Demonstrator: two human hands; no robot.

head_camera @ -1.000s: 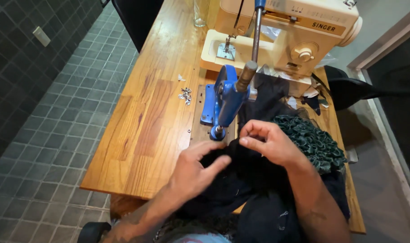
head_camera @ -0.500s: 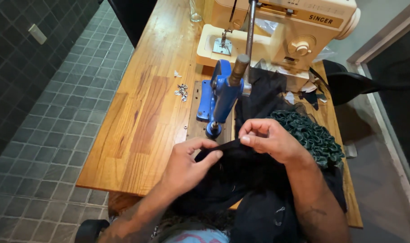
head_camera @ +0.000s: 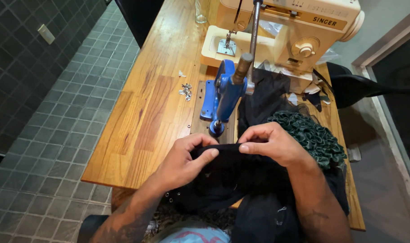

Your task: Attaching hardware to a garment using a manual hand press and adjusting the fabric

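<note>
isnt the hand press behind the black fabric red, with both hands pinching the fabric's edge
Not red: the head view shows the hand press is blue. The rest holds: the left hand and right hand both pinch the edge of the black fabric in front of it.

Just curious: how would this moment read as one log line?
left hand: grips black fabric | right hand: pinches same fabric | blue press: behind

Your left hand [head_camera: 182, 164]: palm down, fingers curled, thumb stretched right, pinching. Your right hand [head_camera: 272, 144]: knuckles up, fingers bent inward, thumb tip toward left thumb. Hands close together, nearly touching. Both forearms bare, angled inward from below.
</note>
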